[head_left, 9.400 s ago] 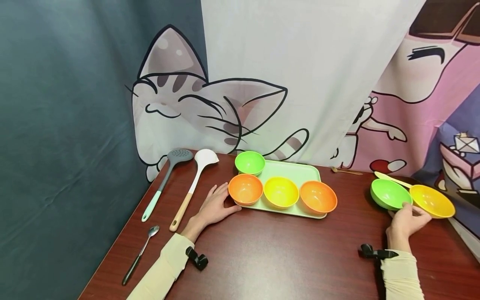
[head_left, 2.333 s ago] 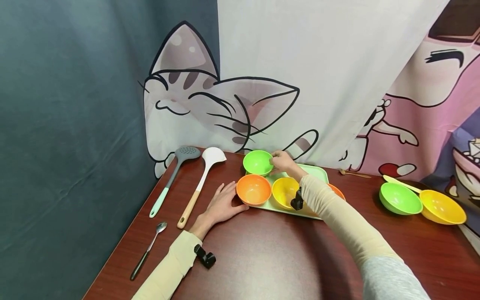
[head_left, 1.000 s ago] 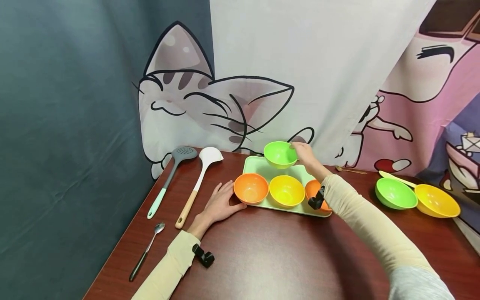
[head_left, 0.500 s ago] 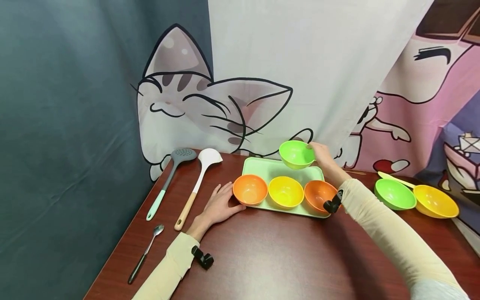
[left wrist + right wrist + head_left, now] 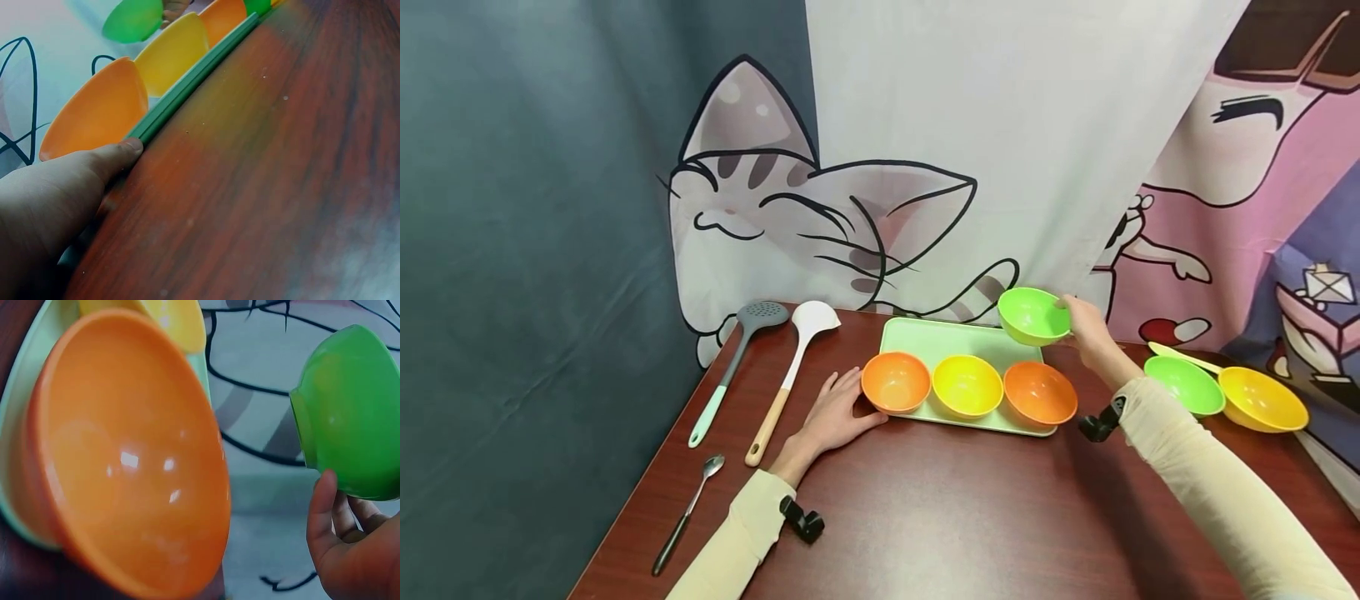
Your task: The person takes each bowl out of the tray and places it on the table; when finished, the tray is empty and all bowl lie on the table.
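Observation:
My right hand [image 5: 1090, 327] grips the right side of a green bowl [image 5: 1032, 317], held up over the back right corner of the pale green tray [image 5: 925, 333]. In the right wrist view, the thumb is low on the bowl's outside near its foot. My left hand [image 5: 838, 412] rests at the tray's front left corner with fingers extended; the thumb touches the tray edge in the left wrist view. Along the tray's front stand an orange bowl [image 5: 896, 383] beside that hand, a yellow bowl [image 5: 967, 387] in the middle and a second orange bowl [image 5: 1040, 393] at the right.
At the left lie a grey skimmer [image 5: 737, 358], a white ladle [image 5: 793, 367] with a wooden handle and a small spoon [image 5: 688, 512]. At the right are another green bowl [image 5: 1187, 386], a yellow-orange bowl [image 5: 1262, 400] and a yellow utensil handle [image 5: 1183, 357]. A curtain [image 5: 887, 100] hangs behind.
My right hand took the green bowl from the tray's back left, lifted it and carried it right. Earlier that hand was at the other green bowl far right. My left hand has stayed put.

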`<state>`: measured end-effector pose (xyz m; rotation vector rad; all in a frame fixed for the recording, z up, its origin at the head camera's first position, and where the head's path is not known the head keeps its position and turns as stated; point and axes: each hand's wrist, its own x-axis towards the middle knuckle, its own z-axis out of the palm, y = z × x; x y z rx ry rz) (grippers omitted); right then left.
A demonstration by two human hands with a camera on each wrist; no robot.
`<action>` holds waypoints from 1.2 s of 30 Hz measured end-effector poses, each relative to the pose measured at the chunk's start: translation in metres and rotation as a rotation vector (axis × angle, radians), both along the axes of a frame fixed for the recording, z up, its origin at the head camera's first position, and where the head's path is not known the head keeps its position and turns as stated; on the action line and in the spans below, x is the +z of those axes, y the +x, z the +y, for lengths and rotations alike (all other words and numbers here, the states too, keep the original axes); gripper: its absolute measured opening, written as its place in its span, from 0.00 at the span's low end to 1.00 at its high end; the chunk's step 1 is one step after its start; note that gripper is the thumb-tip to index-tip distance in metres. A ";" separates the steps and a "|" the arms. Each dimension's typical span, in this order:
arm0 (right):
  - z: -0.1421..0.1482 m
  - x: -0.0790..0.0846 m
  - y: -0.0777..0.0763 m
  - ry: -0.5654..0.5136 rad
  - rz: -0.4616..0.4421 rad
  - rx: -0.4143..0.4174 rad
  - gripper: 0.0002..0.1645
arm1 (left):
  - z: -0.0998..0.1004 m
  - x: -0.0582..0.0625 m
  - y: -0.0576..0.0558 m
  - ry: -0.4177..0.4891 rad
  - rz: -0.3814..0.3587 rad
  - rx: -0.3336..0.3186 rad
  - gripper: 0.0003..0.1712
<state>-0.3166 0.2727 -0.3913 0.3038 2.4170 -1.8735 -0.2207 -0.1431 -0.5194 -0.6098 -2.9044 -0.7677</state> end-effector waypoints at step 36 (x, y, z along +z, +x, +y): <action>0.058 -0.044 0.067 -0.602 -0.053 -0.232 0.10 | 0.003 -0.001 -0.002 0.018 0.002 0.000 0.49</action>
